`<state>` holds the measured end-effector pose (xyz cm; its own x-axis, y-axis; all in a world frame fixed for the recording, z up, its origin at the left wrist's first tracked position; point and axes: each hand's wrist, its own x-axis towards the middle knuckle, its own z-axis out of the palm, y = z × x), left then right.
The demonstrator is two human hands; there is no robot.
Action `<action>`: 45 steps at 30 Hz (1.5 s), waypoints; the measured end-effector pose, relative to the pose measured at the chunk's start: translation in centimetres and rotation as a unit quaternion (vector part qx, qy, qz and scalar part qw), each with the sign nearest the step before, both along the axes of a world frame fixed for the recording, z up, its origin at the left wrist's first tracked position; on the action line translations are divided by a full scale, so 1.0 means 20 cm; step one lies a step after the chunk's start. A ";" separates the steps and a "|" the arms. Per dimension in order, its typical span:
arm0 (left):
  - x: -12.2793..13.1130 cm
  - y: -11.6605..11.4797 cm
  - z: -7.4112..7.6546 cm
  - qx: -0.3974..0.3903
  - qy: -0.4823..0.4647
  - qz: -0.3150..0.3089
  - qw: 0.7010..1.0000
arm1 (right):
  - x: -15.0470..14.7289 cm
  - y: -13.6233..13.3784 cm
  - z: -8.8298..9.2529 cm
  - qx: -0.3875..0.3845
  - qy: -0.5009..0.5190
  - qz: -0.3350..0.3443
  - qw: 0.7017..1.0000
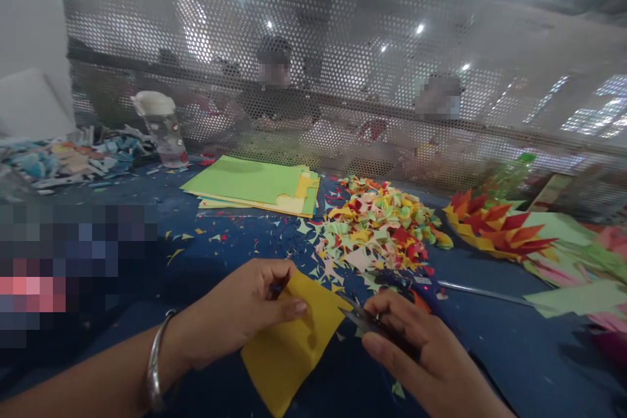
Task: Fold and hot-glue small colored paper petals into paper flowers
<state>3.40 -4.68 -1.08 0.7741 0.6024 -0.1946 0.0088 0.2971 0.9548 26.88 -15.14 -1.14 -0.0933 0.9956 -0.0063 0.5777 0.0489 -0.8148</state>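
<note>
My left hand (255,304), with a silver bangle at its wrist, pinches the upper edge of a yellow sheet of paper (294,353) between thumb and fingers. The sheet hangs at a tilt over the dark blue table. In my right hand (416,339) is a pair of scissors (361,319). Their blade tips are at the right corner of the yellow paper; whether they touch it I cannot tell. My fingers hide most of the scissors' handles. Just beyond both hands lies a heap of small cut paper scraps (377,222) in green, yellow, red and pink.
Stacked coloured sheets (240,179) lie at the back middle. A lidded clear cup (164,134) stands behind them to the left, near blue-white scraps (73,160). Pointed red and orange paper pieces (499,225) are on the right. A perforated metal screen (343,65) borders the table; people sit beyond it.
</note>
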 end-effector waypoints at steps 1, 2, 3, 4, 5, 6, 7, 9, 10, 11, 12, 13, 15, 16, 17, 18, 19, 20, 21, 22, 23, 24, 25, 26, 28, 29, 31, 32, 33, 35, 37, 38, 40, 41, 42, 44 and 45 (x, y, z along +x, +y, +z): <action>0.00 0.00 0.00 0.001 0.003 0.000 1.000 | 0.00 0.00 0.00 0.002 -0.003 -0.002 1.000; 0.00 0.00 0.00 -0.001 0.006 0.000 1.000 | 0.00 0.00 0.00 0.004 -0.005 -0.003 1.000; 0.00 -0.01 0.00 -0.004 0.008 0.000 1.000 | 0.00 0.00 0.00 0.005 -0.007 -0.002 1.000; 0.00 -0.01 0.00 -0.008 0.009 0.001 1.000 | 0.00 0.00 0.00 0.005 -0.008 -0.002 1.000; 0.00 -0.01 0.00 -0.010 0.010 0.002 1.000 | 0.00 0.00 0.00 0.004 -0.009 -0.001 1.000; 0.00 -0.01 0.00 -0.010 0.010 0.003 1.000 | 0.00 0.00 0.01 0.003 -0.010 0.002 1.000; 0.00 -0.01 0.00 -0.008 0.010 0.005 1.000 | 0.00 0.00 0.01 0.001 -0.011 0.004 1.000; 0.00 -0.01 -0.01 0.000 0.011 0.006 1.000 | 0.00 0.00 0.01 0.002 -0.010 0.008 1.000; 0.00 -0.01 -0.01 0.001 0.012 0.005 1.000 | 0.00 0.00 0.00 0.004 -0.008 0.009 1.000; 0.00 -0.01 -0.01 0.002 0.012 0.003 1.000 | 0.00 0.00 0.00 0.006 -0.007 0.009 1.000; 0.00 -0.01 -0.01 0.002 0.012 0.001 1.000 | 0.00 0.00 0.00 0.008 -0.007 0.007 1.000; 0.00 -0.01 -0.01 0.001 0.011 -0.002 1.000 | 0.00 0.00 0.00 0.012 -0.007 0.003 1.000; 0.00 -0.01 -0.02 0.001 0.008 -0.003 1.000 | 0.00 0.00 0.00 0.018 -0.011 0.003 1.000; 0.00 -0.01 -0.02 0.000 0.007 -0.001 1.000 | 0.00 0.00 0.00 0.020 -0.013 0.002 1.000; 0.00 -0.01 -0.02 0.000 0.006 0.001 1.000 | 0.00 0.00 0.00 0.020 -0.013 0.004 1.000; 0.00 -0.01 -0.02 -0.002 0.006 0.002 1.000 | 0.00 0.00 0.00 0.020 -0.013 0.006 1.000; 0.00 -0.01 -0.02 -0.003 0.006 0.002 1.000 | 0.00 0.00 0.01 0.019 -0.014 0.008 1.000; 0.00 -0.01 -0.02 -0.004 0.005 -0.001 1.000 | 0.00 0.00 0.01 0.017 -0.015 0.010 1.000; 0.00 -0.01 -0.01 -0.004 0.004 -0.005 1.000 | 0.00 0.00 0.01 0.018 -0.017 0.010 1.000; 0.00 -0.01 -0.01 -0.003 0.006 -0.009 1.000 | 0.00 0.00 0.01 0.019 -0.020 0.010 1.000; 0.01 -0.01 0.00 0.001 0.012 -0.011 1.000 | -0.01 0.00 0.01 0.021 -0.023 0.009 0.999; 0.01 -0.02 0.00 0.008 0.021 -0.012 1.000 | -0.01 0.00 0.01 0.022 -0.026 0.007 0.999; 0.01 -0.02 0.01 0.015 0.031 -0.011 0.999 | -0.01 0.00 0.02 0.023 -0.028 0.006 0.999; 0.01 -0.02 0.01 0.020 0.040 -0.010 0.999 | -0.01 0.00 0.02 0.023 -0.030 0.005 0.999; 0.01 -0.03 0.02 0.018 0.052 -0.006 0.998 | -0.01 0.00 0.02 0.021 -0.034 0.003 0.999; 0.01 -0.03 0.02 0.015 0.055 -0.003 0.998 | -0.01 0.00 0.02 0.021 -0.036 0.003 0.999; 0.01 -0.04 0.02 0.012 0.059 0.001 0.998 | -0.01 0.00 0.02 0.020 -0.043 0.002 0.999; 0.01 -0.04 0.02 0.017 0.061 0.004 0.998 | -0.01 0.00 0.02 0.020 -0.045 0.003 0.999; 0.02 -0.05 0.02 0.025 0.066 0.008 0.997 | -0.01 0.00 0.02 0.020 -0.047 0.004 0.999; 0.02 -0.05 0.03 0.048 0.084 0.022 0.995 | -0.01 0.00 0.01 0.023 -0.049 0.003 0.999; 0.03 -0.06 0.03 0.074 0.108 0.037 0.991 | -0.01 -0.01 0.01 0.026 -0.047 0.005 0.999; 0.03 -0.06 0.03 0.083 0.118 0.040 0.989 | -0.01 -0.01 0.01 0.026 -0.045 0.006 0.999; 0.04 -0.06 0.04 0.096 0.130 0.039 0.986 | -0.01 -0.01 0.01 0.023 -0.044 0.009 0.999; 0.04 -0.07 0.04 0.097 0.132 0.036 0.986 | -0.01 -0.01 0.01 0.021 -0.045 0.009 0.999; 0.04 -0.07 0.04 0.097 0.131 0.032 0.986 | -0.01 -0.01 0.01 0.020 -0.046 0.009 0.999; 0.04 -0.07 0.04 0.093 0.129 0.030 0.987 | -0.01 -0.01 0.01 0.023 -0.048 0.005 0.999; 0.04 -0.07 0.04 0.092 0.128 0.030 0.987 | -0.01 -0.01 0.01 0.024 -0.047 0.005 0.999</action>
